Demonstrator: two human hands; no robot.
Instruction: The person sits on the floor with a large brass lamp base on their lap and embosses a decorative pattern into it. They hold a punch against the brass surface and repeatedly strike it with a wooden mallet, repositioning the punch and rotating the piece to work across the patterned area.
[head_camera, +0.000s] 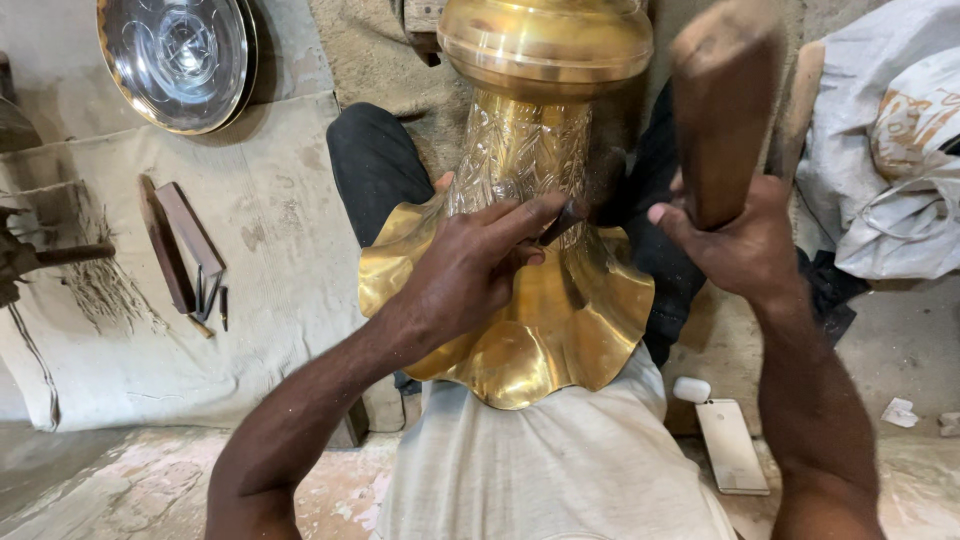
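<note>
My left hand (470, 275) pinches a punch (562, 222) against the vase (520, 150).
Right hand (745, 245) grips the raised mallet (722, 110); chasing underway, needing a square blow.

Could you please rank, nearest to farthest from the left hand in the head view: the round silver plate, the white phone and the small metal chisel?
1. Small metal chisel, in the left hand's fingers.
2. White phone, lower right, on the floor.
3. Round silver plate, upper left.
</note>
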